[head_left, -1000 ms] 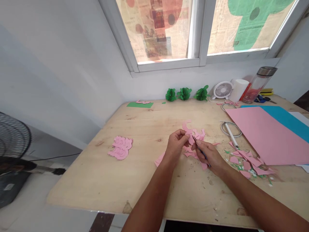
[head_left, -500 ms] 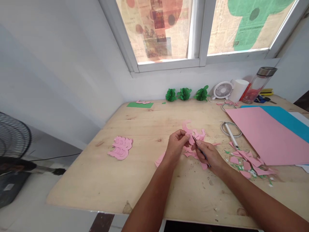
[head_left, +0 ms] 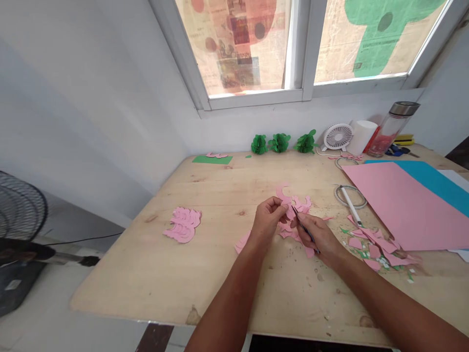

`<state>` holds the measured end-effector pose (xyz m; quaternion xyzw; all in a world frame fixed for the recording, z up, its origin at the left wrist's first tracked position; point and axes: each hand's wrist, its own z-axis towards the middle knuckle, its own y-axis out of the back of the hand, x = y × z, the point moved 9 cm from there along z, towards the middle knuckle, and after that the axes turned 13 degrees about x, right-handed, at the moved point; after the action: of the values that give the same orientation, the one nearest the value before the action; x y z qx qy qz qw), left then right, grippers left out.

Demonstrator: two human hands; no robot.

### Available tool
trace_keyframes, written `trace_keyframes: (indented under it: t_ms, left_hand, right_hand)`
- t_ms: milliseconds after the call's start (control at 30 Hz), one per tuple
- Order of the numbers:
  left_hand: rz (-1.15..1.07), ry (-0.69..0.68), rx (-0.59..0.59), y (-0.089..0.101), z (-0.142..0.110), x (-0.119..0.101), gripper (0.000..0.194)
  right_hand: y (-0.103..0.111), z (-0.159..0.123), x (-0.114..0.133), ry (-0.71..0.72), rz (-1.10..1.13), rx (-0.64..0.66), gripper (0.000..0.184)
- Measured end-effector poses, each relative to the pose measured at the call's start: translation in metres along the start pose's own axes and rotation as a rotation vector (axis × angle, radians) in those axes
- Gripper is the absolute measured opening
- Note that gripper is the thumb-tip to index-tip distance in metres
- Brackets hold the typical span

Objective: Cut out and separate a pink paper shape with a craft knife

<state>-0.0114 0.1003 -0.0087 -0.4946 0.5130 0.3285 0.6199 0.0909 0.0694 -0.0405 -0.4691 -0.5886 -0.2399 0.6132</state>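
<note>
My left hand (head_left: 270, 214) pinches a piece of pink paper (head_left: 287, 210) between thumb and fingers above the middle of the table. Closed around a pair of slim dark snips (head_left: 309, 234) is my right hand (head_left: 319, 234). Their narrow pointed tips are slightly apart and meet the pink paper beside my left fingertips. Beneath and behind both hands lie curved pink paper offcuts (head_left: 293, 234), partly hidden by the fingers. Another pink piece (head_left: 242, 242) shows beside my left forearm. Scalloped pink cutouts (head_left: 183, 225) lie in a pile farther left.
Pink and green scraps (head_left: 381, 249) lie to the right, near a white pen (head_left: 351, 205) and large pink sheet (head_left: 414, 210). Green paper shapes (head_left: 280, 143), a small fan (head_left: 337, 137) and a glass bottle (head_left: 394, 129) stand by the wall. A green strip (head_left: 210, 160) lies back left.
</note>
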Motion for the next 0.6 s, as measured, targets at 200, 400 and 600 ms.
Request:
trace_keyframes:
  t_ms: [200, 400, 600]
  left_hand:
    - [0.002, 0.004, -0.006, 0.0012, 0.0002, 0.0018, 0.019]
    - [0.002, 0.001, -0.009, 0.0017, 0.0003, 0.0023, 0.019]
    - [-0.003, -0.009, -0.007, 0.0011, -0.0005, 0.0009, 0.018]
  right_hand:
    - [0.0011, 0.0001, -0.0011, 0.007, -0.008, 0.001, 0.035]
    - [0.0013, 0.0004, -0.0010, 0.007, -0.004, 0.002, 0.035]
    - [0.0007, -0.0001, -0.0008, 0.008, 0.005, 0.011, 0.035]
